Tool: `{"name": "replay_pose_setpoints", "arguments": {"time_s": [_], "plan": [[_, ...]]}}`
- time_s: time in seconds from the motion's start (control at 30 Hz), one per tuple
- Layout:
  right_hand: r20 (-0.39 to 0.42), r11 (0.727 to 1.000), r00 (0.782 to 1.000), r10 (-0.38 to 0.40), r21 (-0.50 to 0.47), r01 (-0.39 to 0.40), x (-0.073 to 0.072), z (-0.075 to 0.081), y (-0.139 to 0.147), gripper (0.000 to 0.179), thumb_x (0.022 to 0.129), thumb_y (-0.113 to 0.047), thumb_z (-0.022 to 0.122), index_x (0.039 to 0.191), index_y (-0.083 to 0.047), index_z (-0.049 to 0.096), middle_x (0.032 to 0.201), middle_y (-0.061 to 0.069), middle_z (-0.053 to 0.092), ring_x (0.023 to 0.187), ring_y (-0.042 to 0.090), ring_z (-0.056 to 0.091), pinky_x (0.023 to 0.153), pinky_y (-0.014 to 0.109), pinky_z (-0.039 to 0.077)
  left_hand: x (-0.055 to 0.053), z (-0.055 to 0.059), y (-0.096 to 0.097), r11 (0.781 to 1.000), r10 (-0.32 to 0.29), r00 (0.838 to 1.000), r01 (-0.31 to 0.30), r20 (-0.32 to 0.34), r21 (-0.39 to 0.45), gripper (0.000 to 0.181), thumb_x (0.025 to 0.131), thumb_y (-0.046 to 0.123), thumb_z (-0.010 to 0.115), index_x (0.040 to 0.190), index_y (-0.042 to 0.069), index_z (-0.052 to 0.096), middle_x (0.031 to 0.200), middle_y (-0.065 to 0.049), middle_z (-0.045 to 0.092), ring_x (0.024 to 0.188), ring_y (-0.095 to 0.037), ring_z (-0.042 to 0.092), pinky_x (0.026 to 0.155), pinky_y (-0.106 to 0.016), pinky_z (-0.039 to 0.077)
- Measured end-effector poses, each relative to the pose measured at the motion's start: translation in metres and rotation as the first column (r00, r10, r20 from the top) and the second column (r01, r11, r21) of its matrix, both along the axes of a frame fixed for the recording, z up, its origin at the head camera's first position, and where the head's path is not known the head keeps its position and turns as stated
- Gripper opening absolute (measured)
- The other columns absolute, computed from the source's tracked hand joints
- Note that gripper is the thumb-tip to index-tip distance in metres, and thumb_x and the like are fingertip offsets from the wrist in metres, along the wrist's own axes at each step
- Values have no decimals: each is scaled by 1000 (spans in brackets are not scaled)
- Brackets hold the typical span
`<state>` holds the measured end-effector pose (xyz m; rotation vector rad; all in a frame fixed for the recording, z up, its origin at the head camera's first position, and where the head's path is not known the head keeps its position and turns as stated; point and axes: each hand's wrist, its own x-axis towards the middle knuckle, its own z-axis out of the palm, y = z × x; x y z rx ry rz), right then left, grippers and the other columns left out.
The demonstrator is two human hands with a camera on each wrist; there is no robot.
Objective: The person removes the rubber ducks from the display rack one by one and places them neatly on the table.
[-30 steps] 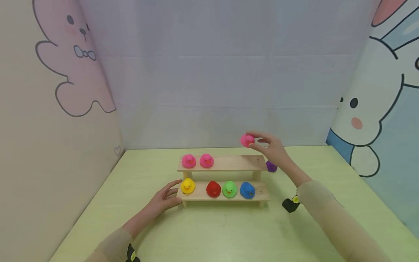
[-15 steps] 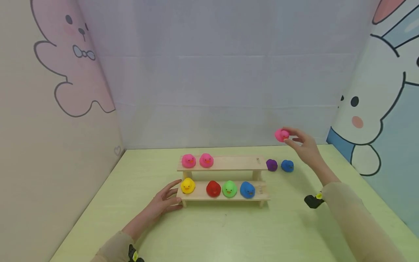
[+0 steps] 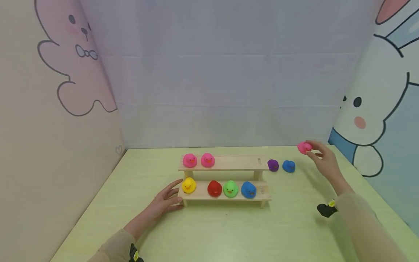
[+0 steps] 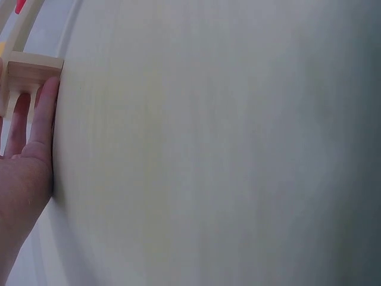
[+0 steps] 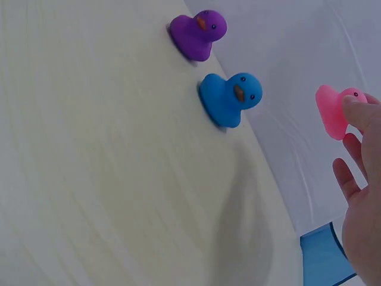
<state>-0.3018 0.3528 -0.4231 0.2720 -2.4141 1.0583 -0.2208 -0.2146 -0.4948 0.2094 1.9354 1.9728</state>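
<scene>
My right hand [image 3: 327, 163] pinches a pink rubber duck [image 3: 304, 147] between thumb and fingertips, held above the table at the back right. In the right wrist view the pink duck [image 5: 333, 113] is up off the tabletop. My left hand [image 3: 164, 200] rests its extended fingers against the left end of a two-tier wooden stand [image 3: 237, 163]. Its fingers [image 4: 43, 116] reach up by the stand's leg in the left wrist view. On the upper tier sit two pink ducks [image 3: 207, 160]; the lower carries yellow [image 3: 188, 185], red [image 3: 214, 189], green [image 3: 230, 189] and blue [image 3: 248, 190] ducks.
A purple duck [image 3: 273, 165] and another blue duck [image 3: 289, 166] stand on the pale table [image 3: 229, 233], right of the stand's upper tier. A pale curtain [image 3: 222, 91] hangs behind the table, with printed cartoon animals on the side panels.
My right hand has carried the pink duck to the right, away from above the stand, and lower over the last half second. The blue duck on the table has come into sight. My left hand stays put.
</scene>
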Motion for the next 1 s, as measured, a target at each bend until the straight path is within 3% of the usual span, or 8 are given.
{"name": "replay_pose_setpoints", "arguments": {"time_s": [0.23,0.43,0.53,0.67,0.83,1.0], "plan": [[47,999,999,0,44,-2,6,-26,17,41,89,-17,58,128,-7,49,119,20,52,95,-4,43,71,1,36,1,1,2,1000,14,1000,-14,16,-1,64,86,19,62,140,32,30,136,-14,39,112,-29,53,87,-42,49],[56,996,997,59,59,-63,11,-43,25,38,89,-12,57,125,-2,51,119,24,52,93,7,45,66,6,38,2,2,3,1000,15,1000,-15,8,-9,64,87,20,62,140,31,28,137,-14,38,112,-29,53,86,-41,49],[112,997,991,68,39,-73,14,-49,27,39,90,-16,57,126,-3,50,119,22,52,91,5,46,69,10,38,2,3,3,999,30,999,-29,23,-18,63,86,22,63,139,34,30,137,-12,39,112,-28,52,86,-40,49],[206,998,977,58,12,-61,15,-54,32,43,91,-24,55,130,-7,48,121,18,51,88,-5,45,72,13,38,3,3,2,999,36,999,-35,24,-17,64,85,22,63,139,34,31,137,-12,38,113,-28,52,86,-41,49],[261,997,962,79,-19,-77,14,-54,36,47,91,-29,54,134,-11,45,123,7,51,89,-9,46,76,17,36,1,2,2,999,31,999,-31,19,-12,63,85,22,63,138,35,31,137,-12,39,113,-28,52,86,-41,49],[305,997,949,83,-23,-80,14,-54,38,50,91,-33,53,136,-13,42,126,11,47,90,-8,45,77,21,36,1,1,2,1000,24,999,-24,22,-13,64,85,22,63,139,34,31,137,-12,38,113,-28,52,86,-41,49]]}}
